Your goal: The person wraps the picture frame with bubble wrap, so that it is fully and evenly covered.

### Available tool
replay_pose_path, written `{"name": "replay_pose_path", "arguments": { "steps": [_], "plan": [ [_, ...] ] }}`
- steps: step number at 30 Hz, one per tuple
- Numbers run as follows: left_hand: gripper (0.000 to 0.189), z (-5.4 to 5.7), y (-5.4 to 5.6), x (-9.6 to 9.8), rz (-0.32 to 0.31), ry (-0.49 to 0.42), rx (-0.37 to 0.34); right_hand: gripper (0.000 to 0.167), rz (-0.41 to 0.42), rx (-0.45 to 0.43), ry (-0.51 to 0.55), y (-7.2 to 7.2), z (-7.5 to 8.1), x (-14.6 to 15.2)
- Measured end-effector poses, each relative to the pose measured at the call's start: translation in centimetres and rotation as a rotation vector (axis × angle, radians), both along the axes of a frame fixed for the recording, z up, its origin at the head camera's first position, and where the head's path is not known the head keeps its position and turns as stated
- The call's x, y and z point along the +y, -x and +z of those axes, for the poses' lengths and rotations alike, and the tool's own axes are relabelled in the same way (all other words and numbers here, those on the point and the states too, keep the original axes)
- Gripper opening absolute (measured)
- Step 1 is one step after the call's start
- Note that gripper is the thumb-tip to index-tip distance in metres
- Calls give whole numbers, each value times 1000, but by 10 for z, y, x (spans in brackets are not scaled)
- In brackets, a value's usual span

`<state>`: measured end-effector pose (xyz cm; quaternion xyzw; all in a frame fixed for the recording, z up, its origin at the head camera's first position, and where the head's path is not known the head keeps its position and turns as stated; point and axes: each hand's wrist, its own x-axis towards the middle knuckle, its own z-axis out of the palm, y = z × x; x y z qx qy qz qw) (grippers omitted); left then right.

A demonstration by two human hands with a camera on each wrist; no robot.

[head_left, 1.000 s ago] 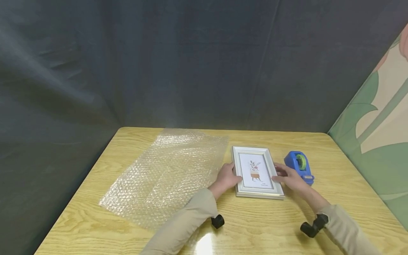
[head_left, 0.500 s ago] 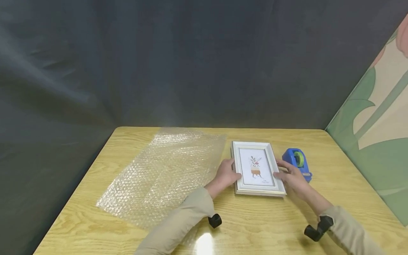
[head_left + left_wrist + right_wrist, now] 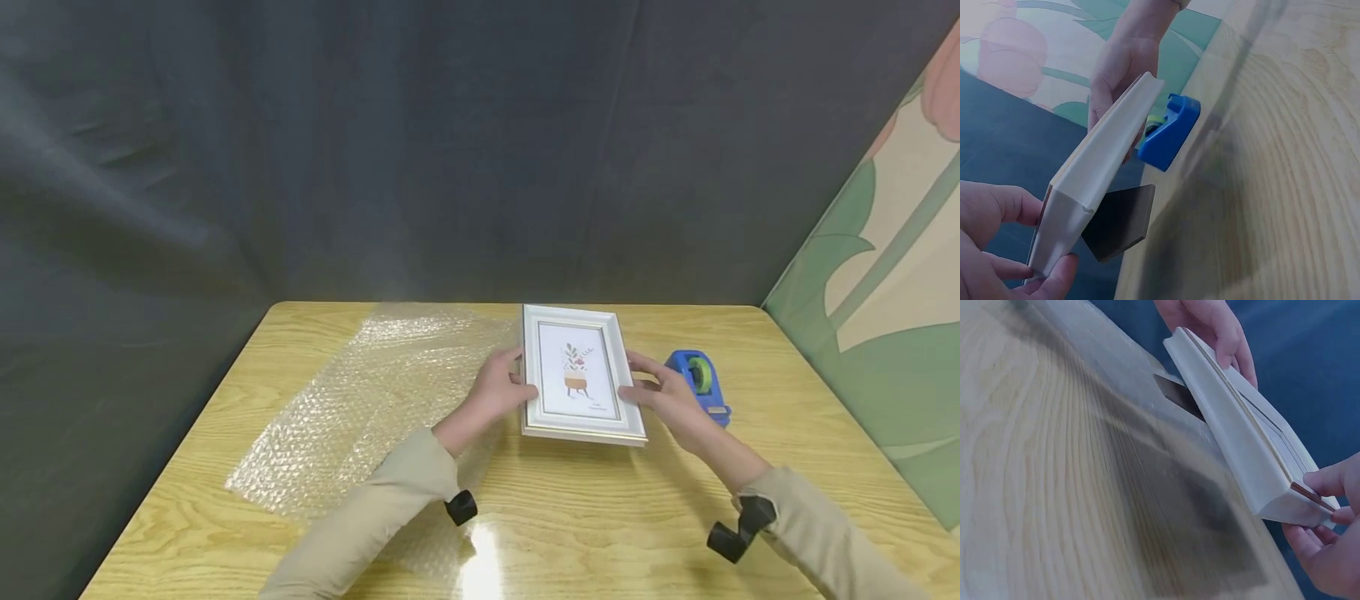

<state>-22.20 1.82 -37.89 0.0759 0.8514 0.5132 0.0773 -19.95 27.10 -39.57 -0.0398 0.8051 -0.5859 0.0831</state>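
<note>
A white picture frame [image 3: 531, 375] with a plant print is raised above the wooden table, its face tilted toward the head camera. My left hand [image 3: 495, 387] grips its left side, thumb on the front border and fingers behind. On the opposite side my right hand [image 3: 669, 404] holds it the same way, thumb on the front. Beneath the frame, a dark stand flap [image 3: 1124, 222] juts out from its back in the left wrist view. That flap [image 3: 1179, 395] shows in the right wrist view too, with the frame's shadow on the tabletop.
A sheet of clear bubble wrap [image 3: 352, 408] lies flat on the left half of the table [image 3: 585, 517]. Just beyond my right hand stands a blue tape dispenser [image 3: 712, 400] with a green roll. A dark curtain [image 3: 450, 150] hangs behind; a painted wall [image 3: 900, 292] borders the right.
Both hands have lifted the picture frame off the table and carried it left, toward the bubble wrap. The tape dispenser and bubble wrap stay where they were.
</note>
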Motion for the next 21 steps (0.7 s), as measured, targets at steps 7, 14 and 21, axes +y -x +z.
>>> {"name": "replay_pose_path", "arguments": {
  "steps": [7,14,21],
  "plan": [
    [71,10,-3,-30,16,-5,22,69,10,14,-7,2,10,-27],
    [70,11,-3,-65,54,-27,19,65,34,-6,90,9,13,-61],
    [71,16,0,-101,114,-131,-23,66,109,5,245,20,12,-96]
  ]
}}
